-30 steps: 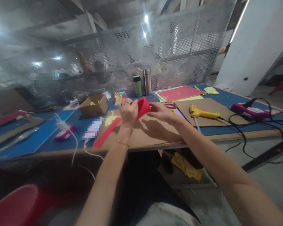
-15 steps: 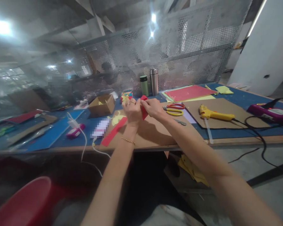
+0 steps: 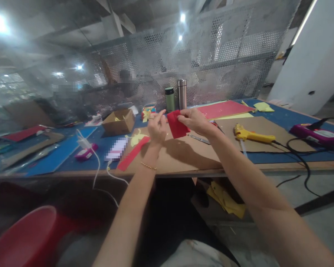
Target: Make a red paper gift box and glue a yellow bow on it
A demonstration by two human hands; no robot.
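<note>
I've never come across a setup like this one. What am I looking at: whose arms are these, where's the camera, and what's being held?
There is no machine here: these are a person's own bare arms. The camera is worn on the head, looking forward and down. The right hand pinches a red piece above a cardboard sheet. The left hand is raised close beside it; whether it touches is hard to tell. On the blue table are also a red strip, a small cardboard box, two flasks and a yellow glue gun.
</note>
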